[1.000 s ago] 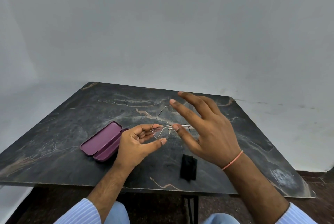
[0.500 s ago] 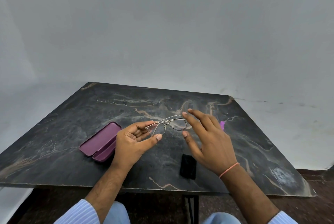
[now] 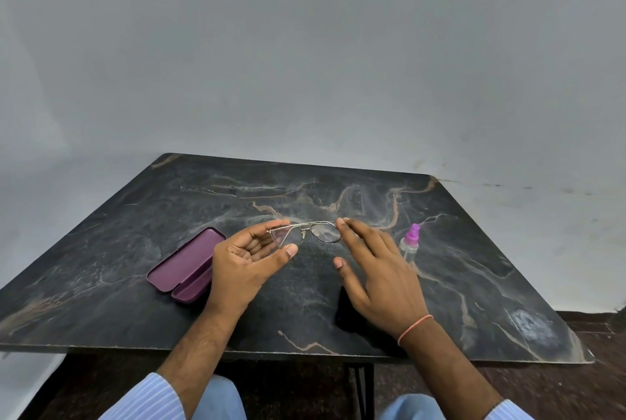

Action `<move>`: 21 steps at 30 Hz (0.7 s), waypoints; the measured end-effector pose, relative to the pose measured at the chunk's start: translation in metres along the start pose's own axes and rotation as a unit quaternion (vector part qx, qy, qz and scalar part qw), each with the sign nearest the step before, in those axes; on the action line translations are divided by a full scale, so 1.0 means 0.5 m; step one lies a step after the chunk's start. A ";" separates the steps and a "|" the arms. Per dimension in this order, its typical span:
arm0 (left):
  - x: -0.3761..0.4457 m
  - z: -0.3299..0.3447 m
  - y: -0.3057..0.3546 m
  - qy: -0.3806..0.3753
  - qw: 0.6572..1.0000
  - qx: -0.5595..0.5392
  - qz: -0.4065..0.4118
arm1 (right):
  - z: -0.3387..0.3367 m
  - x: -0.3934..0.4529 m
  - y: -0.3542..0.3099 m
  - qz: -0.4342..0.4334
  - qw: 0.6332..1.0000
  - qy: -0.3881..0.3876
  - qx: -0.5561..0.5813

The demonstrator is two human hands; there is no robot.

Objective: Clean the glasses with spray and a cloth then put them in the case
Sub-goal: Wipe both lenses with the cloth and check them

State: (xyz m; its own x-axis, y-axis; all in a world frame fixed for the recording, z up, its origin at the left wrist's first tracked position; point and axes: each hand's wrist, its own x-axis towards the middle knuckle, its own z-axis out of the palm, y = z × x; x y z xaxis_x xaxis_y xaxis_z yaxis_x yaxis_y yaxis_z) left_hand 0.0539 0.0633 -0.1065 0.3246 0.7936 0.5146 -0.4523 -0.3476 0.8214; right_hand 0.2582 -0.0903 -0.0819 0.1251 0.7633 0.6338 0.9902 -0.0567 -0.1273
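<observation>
Thin metal-framed glasses (image 3: 326, 233) with their temples folded hang just above the dark marble table (image 3: 474, 284). My left hand (image 3: 244, 264) holds their left end on its curled fingers, with the thumb stretched out below the lens. My right hand (image 3: 382, 277) touches the right end of the frame with nearly straight fingertips. An open purple case (image 3: 184, 265) lies on the table left of my left hand. A black cloth (image 3: 343, 316) lies under my right palm, partly hidden. A small clear spray bottle (image 3: 410, 245) with a purple top stands to the right of my right hand.
The table's front edge (image 3: 305, 350) runs just past my wrists. A pale wall stands behind the table, and a pale smudge (image 3: 531, 321) marks the near right corner.
The glasses' temples, spread out a second ago, are folded in. Both hands have sunk closer to the table, and my right hand has flattened, uncovering the spray bottle.
</observation>
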 end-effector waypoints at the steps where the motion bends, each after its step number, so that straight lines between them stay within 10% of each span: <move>1: 0.000 -0.001 -0.001 -0.006 1.000 0.004 0.002 | 0.000 -0.002 0.001 0.004 1.000 0.000 0.005; 12: 0.017 0.006 0.030 -0.032 0.985 0.159 0.063 | -0.006 -0.068 0.040 0.049 0.996 0.034 0.062; 21: 0.106 0.071 0.103 -0.178 0.743 0.534 0.361 | -0.002 -0.069 0.039 0.051 0.996 0.032 0.058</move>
State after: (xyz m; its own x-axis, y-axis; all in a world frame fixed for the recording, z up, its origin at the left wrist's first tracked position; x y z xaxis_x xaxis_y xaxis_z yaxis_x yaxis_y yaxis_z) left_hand 0.0776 0.0698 -0.0281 0.6032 0.0904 0.7925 0.2396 -0.9682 -0.0719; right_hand 0.2731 -0.1184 -0.1055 0.2326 0.7150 0.6593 0.9587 -0.0545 -0.2790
